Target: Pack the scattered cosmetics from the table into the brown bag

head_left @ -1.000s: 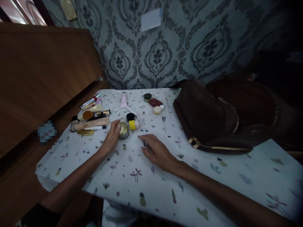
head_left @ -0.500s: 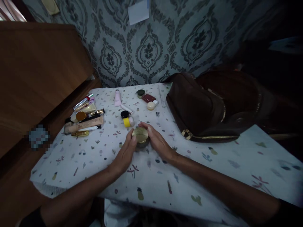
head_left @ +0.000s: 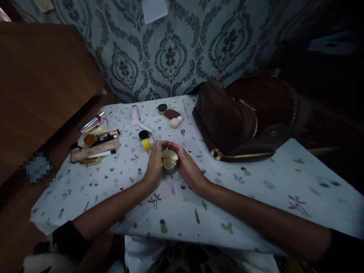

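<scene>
The left hand (head_left: pixel 154 167) and the right hand (head_left: pixel 190 167) are cupped, fingers half curled, around a gold-lidded jar (head_left: pixel 170 162), one hand against each side. Their fingertips come close together at the jar's far side, and the thumbs lie along its flanks. The jar is upright, gold lid facing up, over the middle of the tabletop (head_left: pixel 184 222), which is covered with a white cloth printed with pineapples and plants.

Just beyond the left hand lies a small yellow-banded container (head_left: pixel 146 144), partly hidden by the fingers, with a black-lidded jar (head_left: pixel 143 134) next to it. Behind these are a slim white tube (head_left: pixel 146 129) and a pale pink tube (head_left: pixel 134 116). Farther back, near one another, are a dark green-lidded jar (head_left: pixel 162 109), a dark red case (head_left: pixel 172 114) and a cream round container (head_left: pixel 174 123).

At the left side, a cluster of cosmetics includes a beige tube (head_left: pixel 104 148), an orange-lidded jar (head_left: pixel 90 140), a silver tube (head_left: pixel 91 123) and a small gold tube (head_left: pixel 90 161). On the right sits a large brown bag (head_left: pixel 224 125), its zip edged in gold. Patterned wallpaper (head_left: pixel 170 57) covers the wall behind; a wooden panel (head_left: pixel 36 72) stands at left.
</scene>
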The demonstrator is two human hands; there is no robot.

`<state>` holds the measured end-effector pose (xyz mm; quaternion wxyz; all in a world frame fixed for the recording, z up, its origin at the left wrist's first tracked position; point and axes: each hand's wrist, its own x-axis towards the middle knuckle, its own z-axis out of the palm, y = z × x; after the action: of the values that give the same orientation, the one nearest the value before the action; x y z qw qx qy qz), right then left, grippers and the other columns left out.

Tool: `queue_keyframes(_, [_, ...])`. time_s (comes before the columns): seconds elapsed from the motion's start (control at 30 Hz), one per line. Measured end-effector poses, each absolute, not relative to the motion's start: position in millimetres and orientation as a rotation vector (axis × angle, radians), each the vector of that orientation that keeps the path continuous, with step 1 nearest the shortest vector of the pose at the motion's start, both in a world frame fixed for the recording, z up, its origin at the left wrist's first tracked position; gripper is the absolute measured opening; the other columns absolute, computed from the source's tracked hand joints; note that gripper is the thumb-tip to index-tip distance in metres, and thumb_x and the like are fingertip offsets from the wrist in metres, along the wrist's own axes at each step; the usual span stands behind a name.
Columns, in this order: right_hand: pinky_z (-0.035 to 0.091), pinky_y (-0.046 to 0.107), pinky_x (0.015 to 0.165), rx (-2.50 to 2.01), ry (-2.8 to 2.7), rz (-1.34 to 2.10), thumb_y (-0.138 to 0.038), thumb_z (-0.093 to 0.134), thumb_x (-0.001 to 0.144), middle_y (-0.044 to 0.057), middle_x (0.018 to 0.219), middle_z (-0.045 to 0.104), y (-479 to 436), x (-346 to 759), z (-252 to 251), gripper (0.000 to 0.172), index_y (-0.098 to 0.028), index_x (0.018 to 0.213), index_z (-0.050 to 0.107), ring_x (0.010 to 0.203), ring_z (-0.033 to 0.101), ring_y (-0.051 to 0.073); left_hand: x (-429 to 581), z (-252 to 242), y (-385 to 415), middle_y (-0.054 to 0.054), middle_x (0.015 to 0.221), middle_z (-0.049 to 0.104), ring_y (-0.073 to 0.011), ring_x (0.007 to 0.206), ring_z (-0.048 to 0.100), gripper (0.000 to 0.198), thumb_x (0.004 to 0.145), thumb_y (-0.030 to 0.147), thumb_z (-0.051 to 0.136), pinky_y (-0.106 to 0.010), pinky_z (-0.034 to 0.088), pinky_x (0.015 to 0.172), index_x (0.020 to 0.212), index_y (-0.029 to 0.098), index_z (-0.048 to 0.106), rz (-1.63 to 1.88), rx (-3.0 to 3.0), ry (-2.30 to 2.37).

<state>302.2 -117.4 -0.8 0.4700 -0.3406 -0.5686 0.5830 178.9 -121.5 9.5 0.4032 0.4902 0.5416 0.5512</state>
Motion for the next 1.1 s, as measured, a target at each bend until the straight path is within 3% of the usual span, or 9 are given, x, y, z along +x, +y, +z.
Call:
queue_keyframes(0.1, [0.027,0.040,0.124,-0.917,-1.447,1.372,-0.068,0.033,0.098,0.004,0.148,0.052,-129,312,7,0.062,-0.027,0.142,0.050,0.143,0.041,0.019,183,14,-102,-0.013,0.118,0.070,-0.0241,0.119,0.063,0.066,0.098,0.070,0.022,-0.041,0.048,0.105,0.103,0.018,0.061,1.425,1.175,1.324])
queue_keyframes(0.33, [0.030,0.042,0.122,-0.899,-1.413,1.390,-0.070,0.034,0.097,0.006,0.143,0.057,-121,321,12,0.064,-0.024,0.137,0.055,0.137,0.048,0.022,193,18,-117,-0.008,0.103,0.072,-0.0222,0.101,0.068,0.058,0.092,0.073,0.042,-0.036,0.052,0.094,0.097,0.020,0.064,1.479,1.042,1.266])
queue_keyframes(0.47, [0.025,0.045,0.125,-0.878,-1.486,1.383,-0.061,0.040,0.099,0.008,0.152,0.049,-128,323,16,0.059,-0.024,0.145,0.047,0.144,0.040,0.022,195,18,-111,-0.004,0.091,0.071,-0.0193,0.089,0.067,0.061,0.084,0.078,0.050,-0.032,0.053,0.084,0.091,0.020,0.066,1.525,0.970,1.248])
queue_keyframes(0.57, [0.029,0.046,0.122,-0.881,-1.533,1.332,-0.050,0.045,0.100,0.008,0.151,0.050,-136,328,20,0.052,-0.024,0.145,0.047,0.140,0.044,0.023,196,21,-99,-0.003,0.084,0.069,-0.0184,0.084,0.066,0.065,0.075,0.083,0.057,-0.030,0.053,0.079,0.086,0.020,0.065,1.553,0.905,1.204])
queue_keyframes(0.67, [0.035,0.045,0.118,-0.942,-1.497,1.335,-0.046,0.046,0.100,0.010,0.144,0.055,-136,332,23,0.047,-0.021,0.140,0.050,0.133,0.050,0.023,197,24,-103,-0.003,0.087,0.069,-0.0191,0.089,0.065,0.066,0.073,0.084,0.059,-0.030,0.052,0.079,0.086,0.020,0.066,1.558,0.882,1.236])
queue_keyframes(0.8, [0.033,0.042,0.119,-0.972,-1.476,1.361,-0.044,0.044,0.100,0.011,0.145,0.053,-133,333,22,0.047,-0.020,0.140,0.049,0.136,0.049,0.022,200,24,-120,-0.003,0.102,0.071,-0.0194,0.098,0.065,0.063,0.082,0.080,0.053,-0.028,0.051,0.080,0.098,0.022,0.069,1.471,0.913,1.341])
queue_keyframes(1.0, [0.036,0.045,0.117,-0.896,-1.529,1.306,-0.047,0.044,0.101,0.010,0.145,0.054,-138,335,21,0.046,-0.023,0.139,0.051,0.135,0.049,0.023,200,24,-109,-0.003,0.088,0.069,-0.0200,0.089,0.064,0.064,0.074,0.084,0.057,-0.030,0.052,0.079,0.083,0.021,0.065,1.542,0.918,1.282])
queue_keyframes(1.1, [0.035,0.044,0.118,-1.015,-1.424,1.400,-0.052,0.044,0.100,0.011,0.146,0.054,-134,335,20,0.050,-0.022,0.140,0.050,0.136,0.049,0.024,200,25,-113,-0.004,0.094,0.070,-0.0227,0.094,0.064,0.059,0.079,0.080,0.053,-0.032,0.051,0.080,0.087,0.023,0.067,1.543,1.038,1.386])
